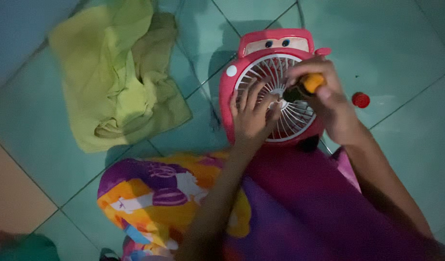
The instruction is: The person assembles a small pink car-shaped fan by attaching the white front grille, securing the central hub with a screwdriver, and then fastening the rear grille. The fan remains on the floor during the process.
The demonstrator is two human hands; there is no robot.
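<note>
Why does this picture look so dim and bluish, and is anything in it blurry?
Head view: light is low with a teal cast, so the tiled floor looks murky; the red fan throws a soft shadow up and leftward; the left hand and right hand with the orange-handled tool look slightly smeared; the green cloth is soft-edged; no glare.

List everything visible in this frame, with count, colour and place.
toy fan: one, red-pink body with white grille and cartoon eyes, on the floor at top centre
screwdriver: one, orange handle, at the grille's hub
cloth: one, yellow-green, crumpled on the floor at upper left
cap: one, red, small and round, on the floor right of the fan
patterned fabric: one, purple, orange and white, at lower centre
tiled floor: teal, under everything
left hand: one, fingers spread on the grille
right hand: one, grip closed on the screwdriver
</note>
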